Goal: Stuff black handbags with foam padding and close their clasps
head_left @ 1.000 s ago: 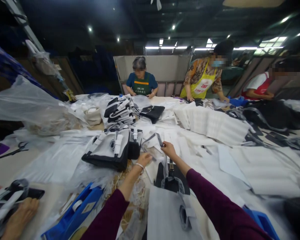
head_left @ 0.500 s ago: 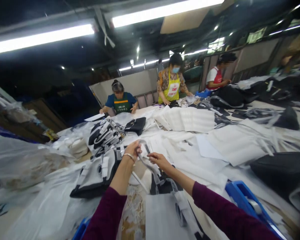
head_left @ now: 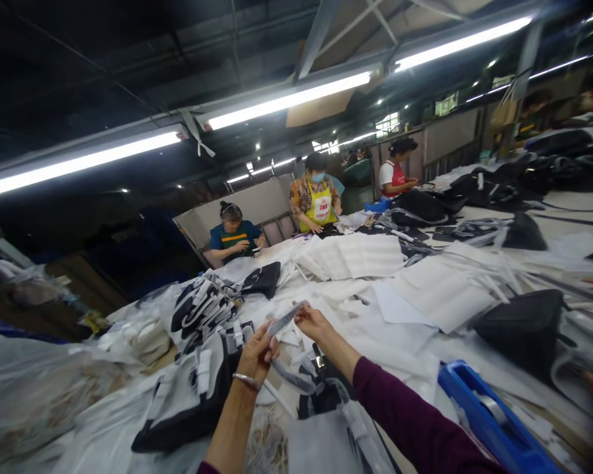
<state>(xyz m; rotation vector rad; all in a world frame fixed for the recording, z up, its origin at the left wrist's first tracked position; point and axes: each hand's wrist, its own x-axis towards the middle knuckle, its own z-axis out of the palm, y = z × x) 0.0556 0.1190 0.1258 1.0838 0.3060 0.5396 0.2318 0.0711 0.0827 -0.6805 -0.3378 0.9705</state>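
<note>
A grey strap in a thin clear wrap is stretched between my two hands. My left hand has its fingers closed round the strap's lower left part. My right hand pinches its upper end. More of the wrapped strap loops down below my hands to a black bag with a metal buckle. A grey sheet lies over the bag's near side. Left of my left forearm sits a grey and black bag with white wrapped handles.
A blue tape dispenser stands at the right. White foam sheets and black bags cover the table. Wrapped straps are piled at the left. Three people work across the table; part of a hand shows at the right edge.
My right hand has risen and now pulls the strap's end up, away from my left hand. The strap between them is straighter. The view has tilted upward.
</note>
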